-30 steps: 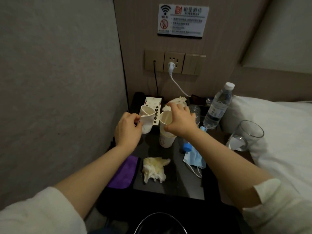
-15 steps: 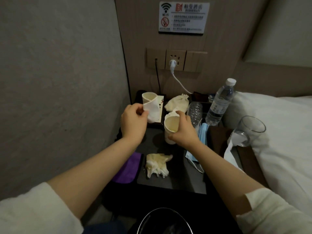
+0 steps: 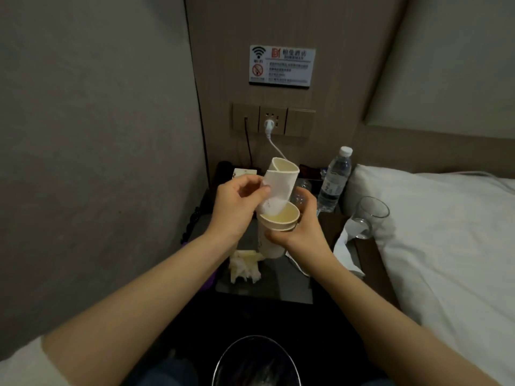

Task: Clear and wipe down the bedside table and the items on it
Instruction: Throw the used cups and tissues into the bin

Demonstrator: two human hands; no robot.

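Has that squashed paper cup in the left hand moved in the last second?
Yes. The squashed cup has shifted right, off the card by the wall, and now dips into the stacked cups.

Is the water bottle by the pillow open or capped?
Capped. The water bottle stands upright with its white cap on top.

Cream paper cups point(image 3: 276, 218), a clear water bottle point(image 3: 333, 182) with white cap, white bedding point(image 3: 446, 232).
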